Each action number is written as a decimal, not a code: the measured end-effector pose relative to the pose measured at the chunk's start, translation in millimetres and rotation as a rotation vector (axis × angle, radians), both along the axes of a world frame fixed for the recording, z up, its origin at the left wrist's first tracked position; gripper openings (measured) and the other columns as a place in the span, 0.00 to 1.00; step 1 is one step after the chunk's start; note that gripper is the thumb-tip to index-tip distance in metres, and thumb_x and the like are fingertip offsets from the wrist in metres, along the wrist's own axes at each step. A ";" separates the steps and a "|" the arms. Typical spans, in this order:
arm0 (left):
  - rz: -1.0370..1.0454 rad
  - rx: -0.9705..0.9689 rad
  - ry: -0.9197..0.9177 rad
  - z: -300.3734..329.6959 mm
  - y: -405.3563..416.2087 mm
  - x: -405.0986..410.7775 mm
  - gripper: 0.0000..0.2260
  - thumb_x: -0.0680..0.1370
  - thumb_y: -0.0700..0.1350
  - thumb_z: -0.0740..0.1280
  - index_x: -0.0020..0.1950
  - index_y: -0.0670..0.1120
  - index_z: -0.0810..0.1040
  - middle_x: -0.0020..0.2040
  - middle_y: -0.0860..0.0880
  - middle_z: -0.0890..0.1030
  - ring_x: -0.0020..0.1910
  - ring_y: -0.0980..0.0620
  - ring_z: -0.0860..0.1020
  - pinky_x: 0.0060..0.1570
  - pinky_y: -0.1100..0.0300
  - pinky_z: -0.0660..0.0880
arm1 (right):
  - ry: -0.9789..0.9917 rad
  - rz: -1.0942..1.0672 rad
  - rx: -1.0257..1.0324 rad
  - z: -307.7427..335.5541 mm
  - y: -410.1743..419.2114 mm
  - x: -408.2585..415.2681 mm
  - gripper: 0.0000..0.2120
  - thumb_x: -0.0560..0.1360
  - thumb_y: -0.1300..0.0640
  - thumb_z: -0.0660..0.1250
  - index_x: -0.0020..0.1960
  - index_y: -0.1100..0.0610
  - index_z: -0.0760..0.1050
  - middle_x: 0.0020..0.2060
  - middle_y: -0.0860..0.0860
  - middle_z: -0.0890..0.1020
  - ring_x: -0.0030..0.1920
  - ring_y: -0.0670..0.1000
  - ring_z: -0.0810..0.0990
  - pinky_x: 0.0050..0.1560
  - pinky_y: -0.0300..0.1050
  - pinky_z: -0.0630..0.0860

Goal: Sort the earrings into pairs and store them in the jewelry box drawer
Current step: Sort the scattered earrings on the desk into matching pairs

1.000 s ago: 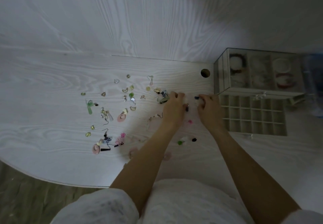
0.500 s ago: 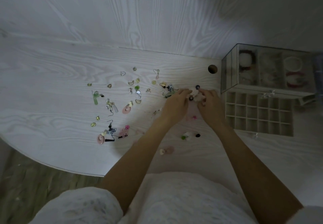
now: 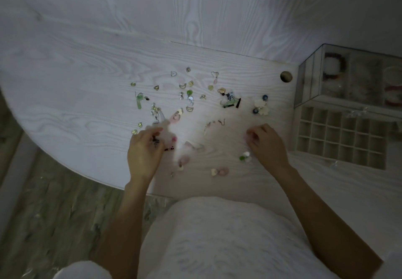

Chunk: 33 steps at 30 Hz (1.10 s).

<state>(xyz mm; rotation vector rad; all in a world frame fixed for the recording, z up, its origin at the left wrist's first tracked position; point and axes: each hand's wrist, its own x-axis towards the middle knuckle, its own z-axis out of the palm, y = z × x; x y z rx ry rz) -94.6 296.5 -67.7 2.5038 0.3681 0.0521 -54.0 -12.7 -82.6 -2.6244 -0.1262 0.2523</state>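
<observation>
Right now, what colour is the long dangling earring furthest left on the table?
Pale green, seen in the head view.

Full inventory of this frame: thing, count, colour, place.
table: one, white wood grain, fills the centre
cable hole: one, round, table's far edge
loose earrings: many, green, gold, pink, scattered mid-table
white flower pair: two, white with blue beads, set together near the box
jewelry box: one, clear, far right, bracelets inside
drawer: one, beige grid, pulled out, cells look empty
left hand: pinching a dark earring
right hand: curled, contents unclear

White wood-grain table (image 3: 91,96), green drop earring (image 3: 139,102), pink earrings (image 3: 223,171), cream-lined drawer (image 3: 341,137).
</observation>
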 end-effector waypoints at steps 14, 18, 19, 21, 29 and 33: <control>-0.168 0.284 0.092 -17.1 -18.9 -2.2 0.08 0.70 0.39 0.70 0.49 0.44 0.80 0.46 0.42 0.81 0.43 0.38 0.76 0.41 0.50 0.71 | -0.008 0.069 -0.031 3.8 21.4 -9.8 0.06 0.73 0.62 0.67 0.50 0.59 0.77 0.47 0.54 0.78 0.45 0.53 0.77 0.42 0.47 0.76; -0.165 0.132 0.163 -11.7 -19.2 13.1 0.07 0.73 0.40 0.68 0.50 0.42 0.79 0.46 0.40 0.79 0.47 0.38 0.74 0.42 0.49 0.72 | -0.006 0.073 -0.038 4.4 17.3 -9.5 0.07 0.72 0.61 0.66 0.50 0.59 0.77 0.47 0.54 0.78 0.46 0.54 0.77 0.40 0.42 0.71; -0.168 0.100 0.171 -11.7 -18.4 15.4 0.06 0.73 0.40 0.67 0.49 0.43 0.79 0.45 0.41 0.79 0.46 0.39 0.75 0.41 0.52 0.72 | -0.004 0.073 -0.039 3.7 17.5 -9.4 0.07 0.72 0.61 0.67 0.50 0.59 0.77 0.47 0.54 0.78 0.46 0.54 0.76 0.39 0.42 0.69; -0.155 0.060 0.185 -10.7 -19.9 19.4 0.05 0.74 0.40 0.66 0.49 0.43 0.79 0.44 0.41 0.79 0.45 0.41 0.76 0.40 0.56 0.69 | -0.003 0.065 -0.036 2.7 15.0 -8.7 0.07 0.72 0.61 0.66 0.50 0.58 0.77 0.47 0.54 0.78 0.46 0.53 0.76 0.39 0.42 0.70; -0.234 -0.017 0.190 -0.5 -47.1 37.8 0.06 0.74 0.40 0.67 0.48 0.46 0.82 0.50 0.44 0.81 0.48 0.43 0.78 0.44 0.61 0.68 | -0.023 0.064 -0.023 3.4 10.6 -4.4 0.05 0.72 0.62 0.67 0.47 0.59 0.76 0.44 0.53 0.77 0.44 0.53 0.75 0.37 0.41 0.67; -0.398 -0.002 0.224 4.2 -71.6 42.4 0.05 0.74 0.41 0.68 0.47 0.48 0.83 0.48 0.45 0.81 0.45 0.44 0.79 0.43 0.59 0.70 | -0.019 0.039 -0.021 2.4 9.2 -4.8 0.04 0.73 0.60 0.66 0.48 0.57 0.76 0.45 0.51 0.77 0.44 0.50 0.74 0.38 0.39 0.64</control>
